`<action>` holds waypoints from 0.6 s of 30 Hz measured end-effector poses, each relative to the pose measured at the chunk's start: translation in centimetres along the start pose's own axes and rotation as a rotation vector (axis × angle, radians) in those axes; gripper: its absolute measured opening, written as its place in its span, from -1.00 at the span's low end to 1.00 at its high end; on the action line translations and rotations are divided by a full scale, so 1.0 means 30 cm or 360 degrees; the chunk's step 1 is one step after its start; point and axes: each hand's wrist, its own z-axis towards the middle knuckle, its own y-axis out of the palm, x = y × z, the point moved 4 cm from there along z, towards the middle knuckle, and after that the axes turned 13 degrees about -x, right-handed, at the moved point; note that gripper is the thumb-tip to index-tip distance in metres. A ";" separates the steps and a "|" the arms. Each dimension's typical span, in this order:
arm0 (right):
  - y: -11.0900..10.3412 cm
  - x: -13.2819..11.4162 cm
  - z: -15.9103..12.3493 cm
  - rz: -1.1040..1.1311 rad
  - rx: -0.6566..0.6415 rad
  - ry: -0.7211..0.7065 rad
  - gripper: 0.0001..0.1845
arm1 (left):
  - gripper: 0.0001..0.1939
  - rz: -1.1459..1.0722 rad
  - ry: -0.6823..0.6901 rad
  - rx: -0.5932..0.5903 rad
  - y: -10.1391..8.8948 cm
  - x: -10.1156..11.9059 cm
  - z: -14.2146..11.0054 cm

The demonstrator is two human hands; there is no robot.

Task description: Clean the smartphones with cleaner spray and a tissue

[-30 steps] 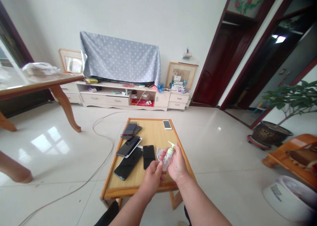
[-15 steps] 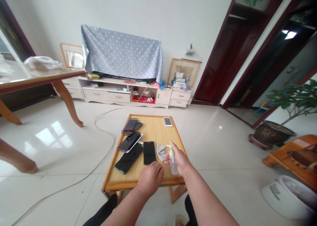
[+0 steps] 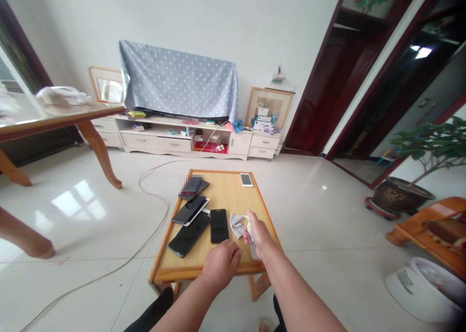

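black phones (image 3: 219, 225) lie on a low wooden table (image 3: 227, 189) over white floor tiles (image 3: 83, 273).

White walls (image 3: 218, 26) rise over a glossy tiled floor (image 3: 83, 269) marked with window light, with a low cream cabinet (image 3: 156, 144) beneath a dotted blue cloth (image 3: 178, 82), a glass-topped table (image 3: 61, 116) at left, and a potted plant (image 3: 429, 145) beside dark red door frames (image 3: 349, 79).

Your right hand (image 3: 260, 234) grips a pump bottle (image 3: 252, 248), with a grey cloth (image 3: 237, 225) just left of the grip; your curled left hand (image 3: 221, 263) sits nearer you, below a black phone (image 3: 219, 226).
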 end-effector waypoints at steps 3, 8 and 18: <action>0.010 -0.003 0.004 -0.0002 0.0002 -0.0016 -0.34 | -0.73 0.0018 0.0001 -0.0008 -0.001 -0.001 -0.001; 0.022 -0.006 0.010 -0.0022 -0.0008 -0.0017 -0.30 | -0.74 0.0031 0.0000 -0.0017 -0.001 -0.004 0.000; 0.040 -0.010 0.033 0.0008 -0.0017 -0.0034 -0.34 | -0.76 0.0055 0.0008 -0.0020 -0.007 -0.007 -0.004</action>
